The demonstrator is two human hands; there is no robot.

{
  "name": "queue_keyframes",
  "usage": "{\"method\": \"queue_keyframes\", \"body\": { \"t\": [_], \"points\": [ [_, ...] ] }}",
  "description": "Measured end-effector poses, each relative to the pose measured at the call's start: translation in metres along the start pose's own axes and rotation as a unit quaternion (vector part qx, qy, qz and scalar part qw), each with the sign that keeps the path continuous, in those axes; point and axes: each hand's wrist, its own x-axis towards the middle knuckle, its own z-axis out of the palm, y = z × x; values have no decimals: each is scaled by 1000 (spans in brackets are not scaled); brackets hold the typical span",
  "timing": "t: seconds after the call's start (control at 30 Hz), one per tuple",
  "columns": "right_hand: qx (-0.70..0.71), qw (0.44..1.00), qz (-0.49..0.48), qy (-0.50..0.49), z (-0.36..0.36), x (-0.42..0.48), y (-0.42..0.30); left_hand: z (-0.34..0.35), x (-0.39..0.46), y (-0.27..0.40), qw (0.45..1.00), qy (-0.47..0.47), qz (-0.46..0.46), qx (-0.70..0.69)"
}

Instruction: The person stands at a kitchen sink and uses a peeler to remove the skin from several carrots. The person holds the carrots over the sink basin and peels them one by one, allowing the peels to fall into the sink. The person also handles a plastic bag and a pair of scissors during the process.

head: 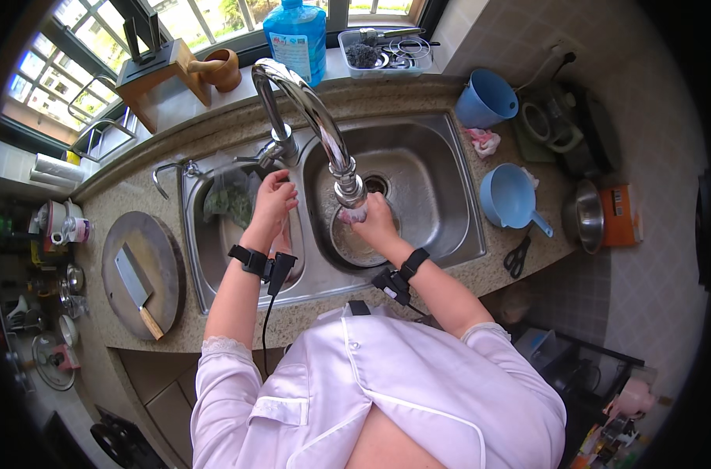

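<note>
In the head view my right hand (377, 223) grips a small pink and white item (353, 214), perhaps a cloth or piece of food, right under the spout of the chrome faucet (326, 129). Below it a round metal bowl (336, 243) sits in the right basin (437, 176). My left hand (275, 199) is raised over the left basin, fingers slightly curled and apart, with nothing seen in it. Behind it, in the left basin, lies a clear plastic bag of leafy greens (229, 199). Something pink, partly hidden by my left wrist, lies in that basin too.
Left of the sink a cleaver (134, 278) rests on a round cutting board (112, 293). To the right are a blue plastic dipper (508, 196), black scissors (516, 258), a blue bucket (486, 99) and a metal bowl (589, 217). A knife block (156, 76) and blue bottle (300, 50) line the windowsill.
</note>
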Motion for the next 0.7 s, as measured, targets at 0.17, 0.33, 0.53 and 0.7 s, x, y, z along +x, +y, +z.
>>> {"method": "queue_keyframes", "body": {
  "t": [0.17,0.33,0.53,0.7],
  "points": [
    [-2,1000,4,13,2,1,2,-24,18,31,983,162,81,-19],
    [-5,1000,17,22,-8,0,0,-33,39,37,967,212,126,-66],
    [-11,999,15,34,-13,-5,12,-39,46,34,964,159,182,-109],
    [-25,998,56,29,-16,-9,24,-26,35,44,962,81,232,-124]
  ]
}}
